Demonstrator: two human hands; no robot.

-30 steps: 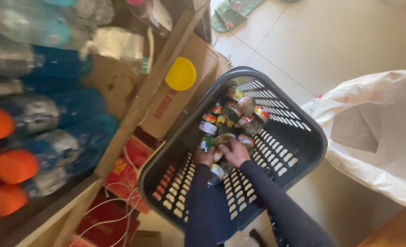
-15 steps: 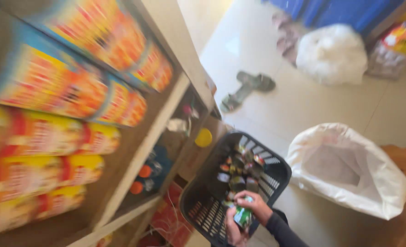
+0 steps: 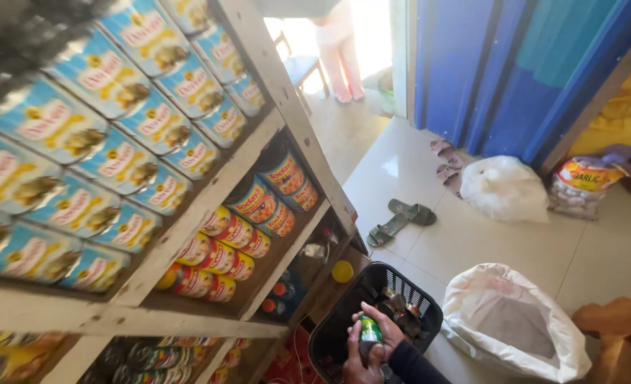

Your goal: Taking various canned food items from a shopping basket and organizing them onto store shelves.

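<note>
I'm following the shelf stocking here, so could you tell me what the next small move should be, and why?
Probably lift the can toward the shelf. Both hands, the right hand and left hand, grip it above the basket, which holds more cans, and the view faces the rows of tins.

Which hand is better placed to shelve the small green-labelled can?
Probably the left hand: both hands grip the small green-labelled can above the black plastic basket, but the left is on the wooden shelves' side, while the right hand would cross over.
</note>
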